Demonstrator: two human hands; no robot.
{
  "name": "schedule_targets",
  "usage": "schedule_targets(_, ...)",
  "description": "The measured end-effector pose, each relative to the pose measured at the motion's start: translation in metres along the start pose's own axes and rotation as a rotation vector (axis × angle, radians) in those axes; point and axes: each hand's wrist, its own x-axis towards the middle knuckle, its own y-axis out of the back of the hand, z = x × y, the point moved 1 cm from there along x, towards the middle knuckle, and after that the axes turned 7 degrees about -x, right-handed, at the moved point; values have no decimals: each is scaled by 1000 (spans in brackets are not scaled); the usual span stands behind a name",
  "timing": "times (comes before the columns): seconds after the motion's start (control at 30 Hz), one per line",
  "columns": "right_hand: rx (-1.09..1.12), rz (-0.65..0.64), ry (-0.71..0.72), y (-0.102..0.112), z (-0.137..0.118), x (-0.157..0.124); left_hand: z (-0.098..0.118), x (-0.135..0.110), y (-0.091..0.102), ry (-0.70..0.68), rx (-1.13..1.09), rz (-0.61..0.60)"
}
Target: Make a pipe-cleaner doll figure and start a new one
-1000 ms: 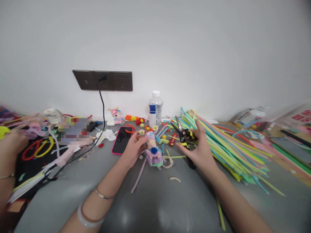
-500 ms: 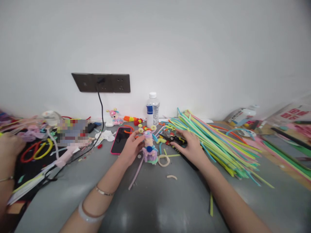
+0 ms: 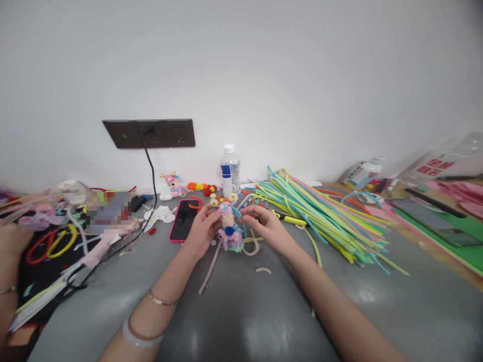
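Upright on the grey table stands a small pipe-cleaner figure [image 3: 228,231] with yellow loops on top, a peach middle, a blue ball and a lilac, ruffled lower part. My left hand [image 3: 204,229] is closed on its left side, fingertips partly hidden behind it. From the other side my right hand [image 3: 267,229] reaches in, thumb and fingers curled at the blue piece [image 3: 237,212] on the figure's right. A lilac pipe cleaner [image 3: 210,269] lies below my left hand. Near the figure's base are a cream ring [image 3: 252,248] and a short cream piece [image 3: 263,270].
A big bundle of pipe cleaners [image 3: 324,216] covers the right side, with a yellow-and-black tool [image 3: 290,218] beside it. Behind stand a bottle [image 3: 230,173] and a finished-looking pink figure [image 3: 174,186]. A phone [image 3: 184,221] lies left; another person's hand [image 3: 13,246] is far left.
My right hand has left the black pliers and moved left to the figure's right side. My left hand keeps its hold on the figure. The whole view has shifted slightly.
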Motion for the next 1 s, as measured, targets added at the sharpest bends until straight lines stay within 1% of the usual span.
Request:
schedule_targets(0.1,-7,-39,-29,5,3,-2,2,-1,-1,-20,14,28)
schedule_targets(0.13,20,-21,-35,8,5,-3,2,-1,-2,-29,18,34)
schedule_targets(0.17,61,26,-39,11,6,-3,3,-1,-2,-36,22,39)
schedule_targets(0.2,112,107,-41,15,8,-2,3,-1,-2,-41,24,43)
schedule_targets(0.23,169,217,-37,20,10,-2,3,-1,-2,-46,25,47)
schedule_targets(0.33,327,593,-5,38,18,0,4,-2,-1,-53,32,55)
schedule_targets(0.4,384,769,9,52,23,1,4,-2,-1,-53,38,58)
schedule_targets(0.5,340,956,-7,72,32,-1,4,-2,-2,-41,44,62)
schedule_targets(0.57,194,1040,-30,83,36,-4,4,-2,-3,-35,40,66)
schedule_targets(0.6,86,1047,-35,87,38,-6,5,-2,-3,-33,37,68)
schedule_targets(0.67,-129,993,-25,88,39,-7,5,-2,-3,-25,32,64)
schedule_targets(0.73,-230,872,1,79,37,-7,5,-1,-2,-22,24,54)
schedule_targets(0.8,-176,680,29,62,31,-5,4,-1,-2,-22,12,36)
schedule_targets(0.9,-63,260,70,28,17,-5,2,-3,-3,2,9,-14)
schedule_targets(0.97,-33,88,93,10,9,-8,0,-4,-4,26,26,-57)
schedule_targets(1.0,-14,35,101,3,6,-10,0,-4,-4,33,38,-71)
